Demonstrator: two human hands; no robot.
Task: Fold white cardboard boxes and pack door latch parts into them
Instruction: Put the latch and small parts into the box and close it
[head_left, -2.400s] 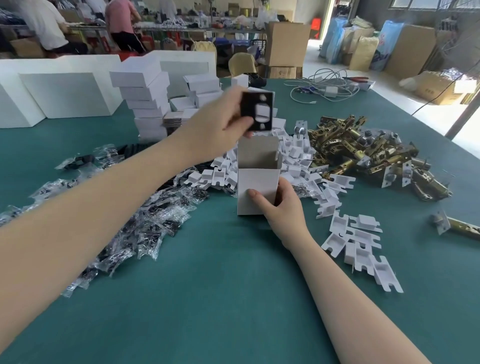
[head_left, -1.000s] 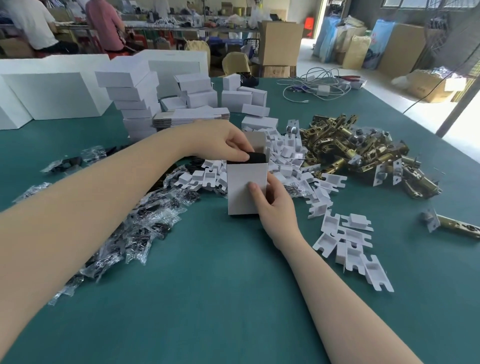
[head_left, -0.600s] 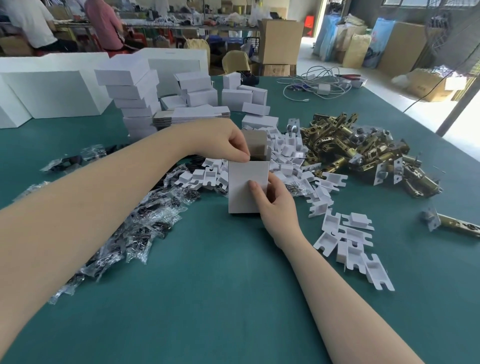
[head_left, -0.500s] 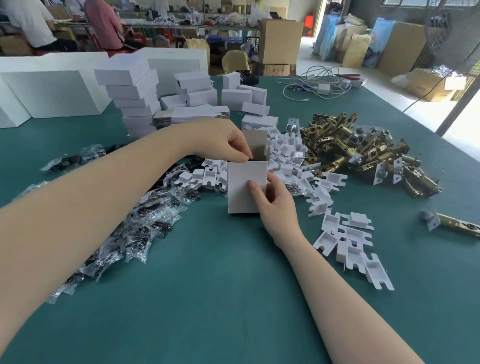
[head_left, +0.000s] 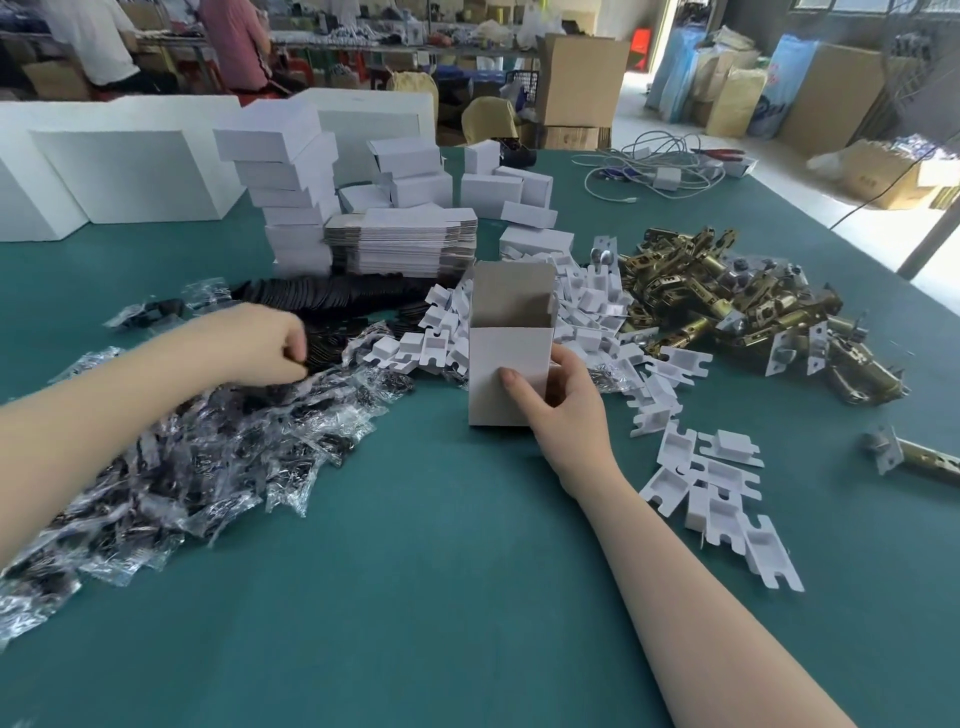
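A white cardboard box (head_left: 498, 364) stands upright on the green table (head_left: 415, 597), its top flap raised and its top open. My right hand (head_left: 563, 410) grips it from the right, thumb on the front face. My left hand (head_left: 260, 348) lies to the left of the box, fingers curled down where a pile of black plates (head_left: 337, 301) meets the clear bags of small parts (head_left: 208, 457). Whether it pinches a piece there is hidden. Brass door latches (head_left: 727, 301) are heaped right of the box.
White plastic inserts (head_left: 717, 483) are scattered right of and behind the box. Stacked folded boxes (head_left: 291, 182) and flat box blanks (head_left: 410, 244) stand behind. A single latch (head_left: 924, 462) lies at the right edge, cables (head_left: 660, 171) at the far side. People work at a far bench.
My left hand put a black plate into the box, then left its top and moved left and down to the pile of plates and bags. My right hand still holds the box.
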